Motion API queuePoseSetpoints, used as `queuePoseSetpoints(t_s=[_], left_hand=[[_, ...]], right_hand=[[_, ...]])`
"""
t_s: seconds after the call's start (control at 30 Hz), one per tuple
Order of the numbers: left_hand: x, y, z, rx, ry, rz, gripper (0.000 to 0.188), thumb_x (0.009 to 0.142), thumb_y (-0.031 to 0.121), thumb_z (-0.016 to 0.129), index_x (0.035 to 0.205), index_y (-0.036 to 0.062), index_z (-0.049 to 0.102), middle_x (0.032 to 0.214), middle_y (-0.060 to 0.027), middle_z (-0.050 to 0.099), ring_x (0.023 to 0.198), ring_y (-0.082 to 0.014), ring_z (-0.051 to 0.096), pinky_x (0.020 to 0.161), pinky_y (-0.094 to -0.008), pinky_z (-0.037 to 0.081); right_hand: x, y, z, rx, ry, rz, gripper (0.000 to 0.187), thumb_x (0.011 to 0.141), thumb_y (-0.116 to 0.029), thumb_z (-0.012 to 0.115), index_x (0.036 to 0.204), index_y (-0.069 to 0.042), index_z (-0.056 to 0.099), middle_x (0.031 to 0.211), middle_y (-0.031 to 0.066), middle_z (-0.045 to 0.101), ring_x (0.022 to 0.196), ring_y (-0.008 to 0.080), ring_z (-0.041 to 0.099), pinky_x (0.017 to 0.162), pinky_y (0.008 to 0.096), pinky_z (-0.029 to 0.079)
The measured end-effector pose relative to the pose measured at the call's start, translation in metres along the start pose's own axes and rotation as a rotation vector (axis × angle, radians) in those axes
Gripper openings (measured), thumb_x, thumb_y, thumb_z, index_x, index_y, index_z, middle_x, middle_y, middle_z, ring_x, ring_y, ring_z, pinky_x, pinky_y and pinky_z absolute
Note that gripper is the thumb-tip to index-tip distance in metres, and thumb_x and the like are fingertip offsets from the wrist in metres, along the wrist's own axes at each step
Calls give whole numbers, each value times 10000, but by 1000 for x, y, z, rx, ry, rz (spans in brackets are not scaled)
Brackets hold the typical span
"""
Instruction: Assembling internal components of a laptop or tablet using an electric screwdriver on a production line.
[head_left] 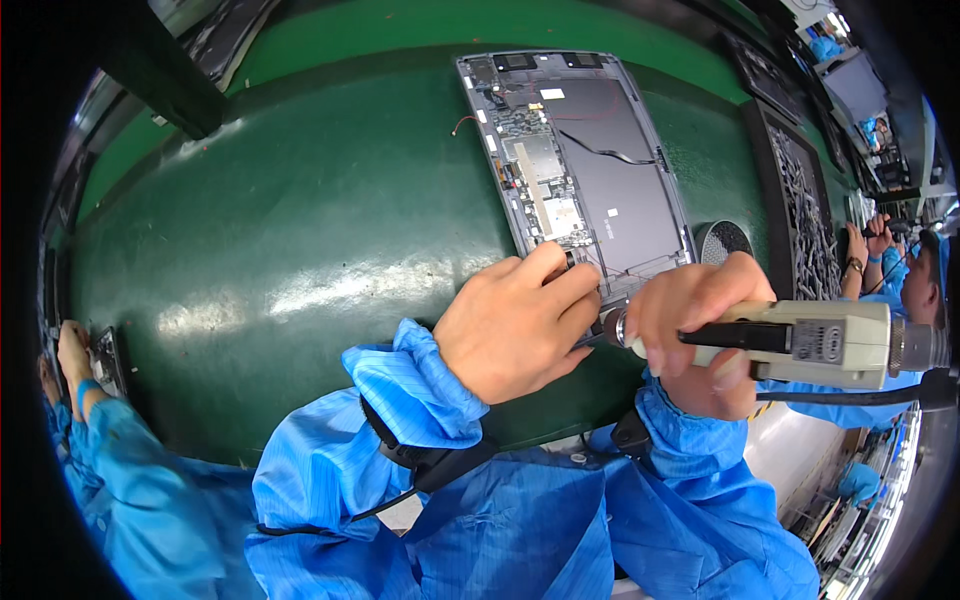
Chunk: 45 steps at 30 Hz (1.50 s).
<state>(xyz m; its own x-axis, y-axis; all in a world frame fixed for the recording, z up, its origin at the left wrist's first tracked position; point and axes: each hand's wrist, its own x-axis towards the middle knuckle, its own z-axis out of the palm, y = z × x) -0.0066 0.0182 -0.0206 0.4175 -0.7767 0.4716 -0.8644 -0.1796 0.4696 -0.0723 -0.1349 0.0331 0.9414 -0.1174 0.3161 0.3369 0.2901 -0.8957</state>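
An opened tablet-like device (620, 160) lies on the green work surface, its circuit board (540, 170) and thin wires exposed. My right hand (695, 320) is closed around a beige electric screwdriver (840, 345), which lies sideways with its nose toward the device's near edge. The bit's tip is hidden by my hands. At the near left corner of the device, my left hand (525, 325) has its fingers bent and drawn together. A small dark piece shows by its fingertips; what they hold, if anything, cannot be made out.
Right of the device stands a small round dish (724, 240) with a speckled grey inside. Beyond it lies a black tray (770, 190) full of slim silvery parts. Co-workers in blue sleeves work at both sides. The green mat (300, 230) stretches left. A dark post (165, 75) rises far left.
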Motion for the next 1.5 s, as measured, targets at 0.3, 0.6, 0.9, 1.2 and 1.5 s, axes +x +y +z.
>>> queuePoseSetpoints(t_s=[0.3,0.6,0.9,1.2,1.5], left_hand=[[-1,4,-2,90,6,46,374,583,205,739,911,69,622,937,-25,535,831,-193,519,630,-301,492],[-6,10,7,145,46,134,285,628,164,705,887,85,615,896,-16,525,827,-179,516,648,-280,490],[-2,7,-9,158,343,-196,273,685,261,732,606,81,543,756,-44,575,713,-206,563,496,-295,475],[-11,4,-4,118,102,-657,371,832,359,577,691,17,580,525,-179,568,495,-376,579,498,-475,472],[-19,-30,-17,-449,348,-862,266,881,249,573,898,13,451,720,-170,607,586,-243,630,493,-373,480]], right_hand=[[6,3,-13,2,115,-41,373,804,-243,658,979,40,490,681,76,527,562,115,505,541,261,466],[80,-24,-95,-195,532,-243,481,886,-194,584,1275,22,402,1144,152,558,1074,221,532,907,362,397],[-5,-6,-88,-751,265,144,521,884,-82,540,1340,66,337,1319,224,438,1248,265,415,1023,329,315],[-8,-14,-42,-1012,198,428,412,886,-33,504,1267,99,423,1281,210,477,1188,248,476,1010,324,347],[-13,6,-40,-487,182,147,406,844,26,529,1239,87,460,1300,214,460,1216,253,441,1019,329,330]])
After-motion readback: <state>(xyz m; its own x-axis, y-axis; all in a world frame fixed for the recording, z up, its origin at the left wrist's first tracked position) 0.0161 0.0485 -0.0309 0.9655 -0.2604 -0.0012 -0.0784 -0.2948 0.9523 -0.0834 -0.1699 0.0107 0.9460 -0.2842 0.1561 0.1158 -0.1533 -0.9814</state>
